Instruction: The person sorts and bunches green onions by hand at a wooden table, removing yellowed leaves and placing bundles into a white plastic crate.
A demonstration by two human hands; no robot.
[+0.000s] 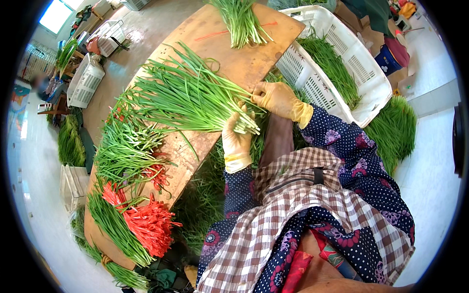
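A loose bunch of garlic chives point(181, 95) lies across the wooden table, its green leaves spread to the left and its pale stem ends toward me. My left hand point(237, 141), in a pale yellow glove, is closed round the stem ends from below. Gloved as well, my right hand point(279, 101) is closed in a pinch at the bunch's right side, with a thin chive stalk running to its fingertips. Some of the left fingers are hidden behind the stems. Red plastic ties point(151, 227) are heaped at the table's near left.
The wooden table point(178, 158) curves around me. Smaller chive bundles point(127, 151) lie along its left, another bunch point(239, 24) at its far end. A white plastic crate point(361, 73) holding chives stands close on my right, with a chive heap point(393, 129) beside it.
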